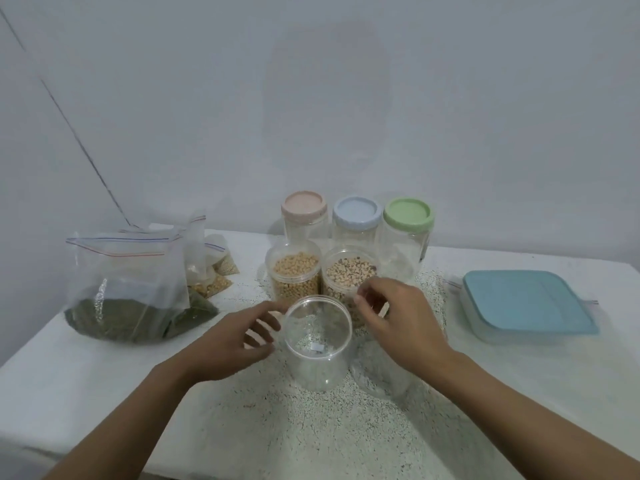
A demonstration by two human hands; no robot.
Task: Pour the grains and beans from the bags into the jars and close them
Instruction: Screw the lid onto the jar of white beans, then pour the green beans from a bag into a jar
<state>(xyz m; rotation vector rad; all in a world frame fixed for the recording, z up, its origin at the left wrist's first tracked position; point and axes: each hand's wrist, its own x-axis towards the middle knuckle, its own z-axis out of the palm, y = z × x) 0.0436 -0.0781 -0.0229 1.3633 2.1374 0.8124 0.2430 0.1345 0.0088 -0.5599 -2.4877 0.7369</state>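
Clear empty jar (317, 341) btwn 2 hands, rim unobstructed.

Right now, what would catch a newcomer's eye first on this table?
Probably the two hands, left hand and right hand, either side of an empty clear jar at the centre. Behind it stand two open jars of beans, then three lidded jars. At far left sits a big bag of green grains.

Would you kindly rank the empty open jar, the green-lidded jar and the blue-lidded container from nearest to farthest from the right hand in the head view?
From the right hand:
1. Empty open jar, just left of it.
2. Green-lidded jar, behind it.
3. Blue-lidded container, far right.
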